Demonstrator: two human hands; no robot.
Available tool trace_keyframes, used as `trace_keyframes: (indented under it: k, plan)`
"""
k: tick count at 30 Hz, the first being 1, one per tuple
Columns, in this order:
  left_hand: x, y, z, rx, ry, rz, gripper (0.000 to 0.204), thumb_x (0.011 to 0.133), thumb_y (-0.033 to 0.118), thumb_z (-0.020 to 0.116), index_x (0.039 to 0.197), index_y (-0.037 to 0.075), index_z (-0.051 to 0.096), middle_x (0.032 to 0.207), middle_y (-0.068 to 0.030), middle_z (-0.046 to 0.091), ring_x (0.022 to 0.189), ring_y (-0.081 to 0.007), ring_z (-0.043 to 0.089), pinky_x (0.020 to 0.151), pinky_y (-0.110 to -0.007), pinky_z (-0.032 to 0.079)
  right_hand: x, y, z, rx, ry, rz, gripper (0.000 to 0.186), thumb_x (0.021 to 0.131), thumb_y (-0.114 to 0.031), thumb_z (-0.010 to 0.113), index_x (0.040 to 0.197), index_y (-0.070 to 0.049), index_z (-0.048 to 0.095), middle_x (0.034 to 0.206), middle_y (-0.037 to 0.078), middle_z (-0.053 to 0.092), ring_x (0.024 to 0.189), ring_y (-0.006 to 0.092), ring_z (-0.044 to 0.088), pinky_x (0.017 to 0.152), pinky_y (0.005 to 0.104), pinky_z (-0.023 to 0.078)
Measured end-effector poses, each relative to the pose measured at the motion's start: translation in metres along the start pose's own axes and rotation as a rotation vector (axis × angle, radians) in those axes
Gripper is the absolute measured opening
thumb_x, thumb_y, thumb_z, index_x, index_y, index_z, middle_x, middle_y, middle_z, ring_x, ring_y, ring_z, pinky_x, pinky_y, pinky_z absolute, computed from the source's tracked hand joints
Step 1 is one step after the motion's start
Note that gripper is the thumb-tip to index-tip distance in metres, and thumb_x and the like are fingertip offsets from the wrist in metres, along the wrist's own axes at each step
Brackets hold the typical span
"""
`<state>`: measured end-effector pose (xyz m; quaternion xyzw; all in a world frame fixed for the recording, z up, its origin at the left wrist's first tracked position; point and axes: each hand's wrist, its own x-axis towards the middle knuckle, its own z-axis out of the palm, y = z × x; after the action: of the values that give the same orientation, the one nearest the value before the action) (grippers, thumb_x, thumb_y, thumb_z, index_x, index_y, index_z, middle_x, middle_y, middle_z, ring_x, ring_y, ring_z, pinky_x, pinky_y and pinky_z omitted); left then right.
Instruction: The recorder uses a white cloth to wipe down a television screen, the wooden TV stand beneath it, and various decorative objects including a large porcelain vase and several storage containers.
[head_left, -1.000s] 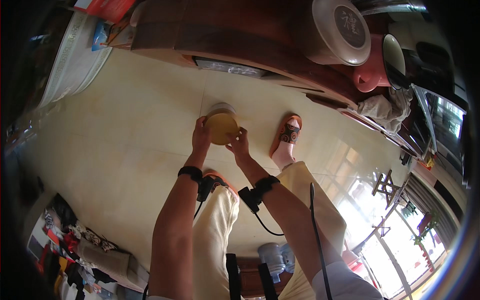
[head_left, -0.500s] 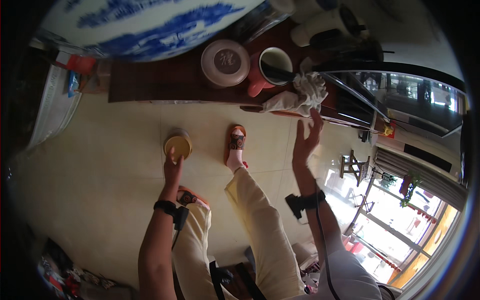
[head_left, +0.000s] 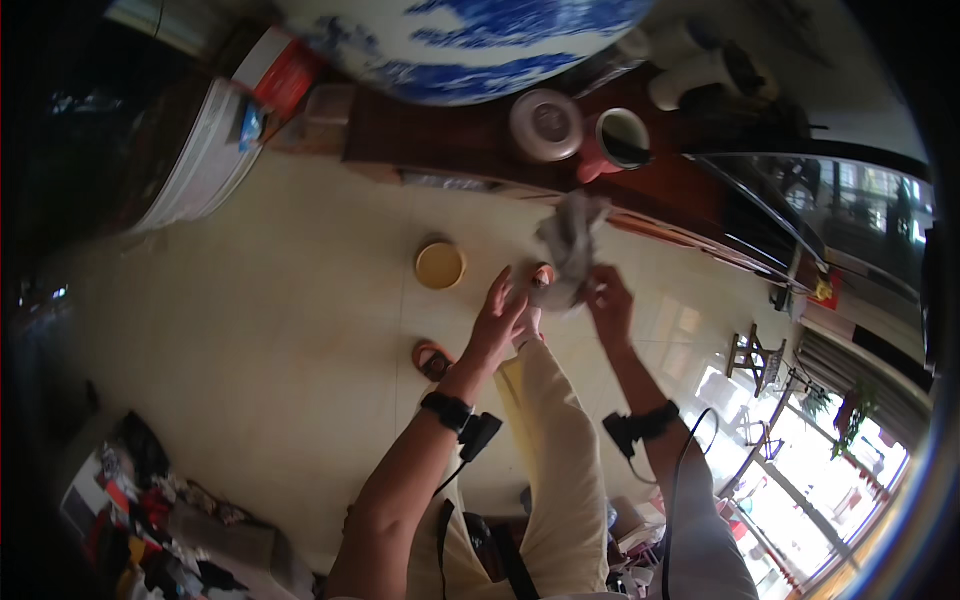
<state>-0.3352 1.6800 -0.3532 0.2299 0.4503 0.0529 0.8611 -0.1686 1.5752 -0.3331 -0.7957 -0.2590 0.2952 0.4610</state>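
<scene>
A crumpled grey cloth (head_left: 572,240), smeared by motion, hangs in front of the wooden cabinet, over my forward foot. My right hand (head_left: 611,306) grips its right edge with the fingers closed. To the left of the cloth, my left hand (head_left: 492,325) has its fingers apart, close to the cloth's lower left side; whether it touches the cloth I cannot tell. A round container with a yellowish top (head_left: 440,265) stands on the tiled floor, left of my left hand and apart from it.
On the dark wooden cabinet (head_left: 430,140) stand a pink mug (head_left: 603,155), a round lidded container (head_left: 547,124) and a large blue-and-white porcelain piece (head_left: 480,45). A glass-fronted dark screen (head_left: 850,195) stands at right. Wooden stool (head_left: 752,358) near the window; piled clothes (head_left: 150,520) lower left.
My right hand has taken the cloth off the cabinet and brought it back toward me. My left hand has left the round container and moved right, toward the cloth. The view has shifted left.
</scene>
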Motion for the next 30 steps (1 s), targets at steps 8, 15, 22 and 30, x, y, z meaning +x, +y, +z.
trace_keyframes:
  k: [8,15,22,30]
  plan:
    - [0.03,-0.053,-0.091,-0.66,0.252,0.126,0.035,0.09,0.007,0.04,0.125,0.003,0.042,0.113,-0.0123,0.054,0.098,-0.0241,0.058,0.082,-0.037,0.051,-0.033,0.02,0.148,-0.072,-0.465,-0.211,0.057,0.073,-0.004,0.063,0.128,-0.011,0.05,0.14,0.021,0.032,0.128,0.0379,0.036,0.104,0.043,0.033]
    - [0.056,-0.075,-0.139,-0.668,0.234,-0.113,0.032,0.096,0.025,0.042,0.122,0.007,0.045,0.111,-0.0086,0.054,0.101,-0.0206,0.054,0.086,-0.041,0.047,0.003,0.105,0.193,-0.108,-0.501,-0.181,0.02,0.074,-0.007,0.061,0.094,-0.005,0.06,0.109,0.018,0.054,0.099,0.0343,0.055,0.083,0.0403,0.046]
    - [0.094,-0.105,-0.206,-0.602,0.462,-0.041,0.073,0.086,0.053,0.055,0.142,0.021,0.021,0.14,-0.0079,0.029,0.124,-0.0385,0.034,0.101,-0.06,0.027,0.057,0.141,0.24,-0.544,-0.557,-0.584,0.046,0.071,-0.022,0.07,0.114,-0.013,0.058,0.135,0.015,0.039,0.119,0.0397,0.04,0.095,0.0496,0.039]
    - [0.118,-0.114,-0.223,-0.573,0.33,0.003,0.068,0.091,0.059,0.036,0.145,0.021,0.019,0.145,-0.0053,0.028,0.131,-0.0308,0.028,0.106,-0.058,0.018,0.078,0.195,0.295,-0.854,-0.59,-0.76,0.065,0.065,-0.019,0.068,0.126,-0.034,0.051,0.145,0.005,0.027,0.127,0.0396,0.03,0.099,0.052,0.033]
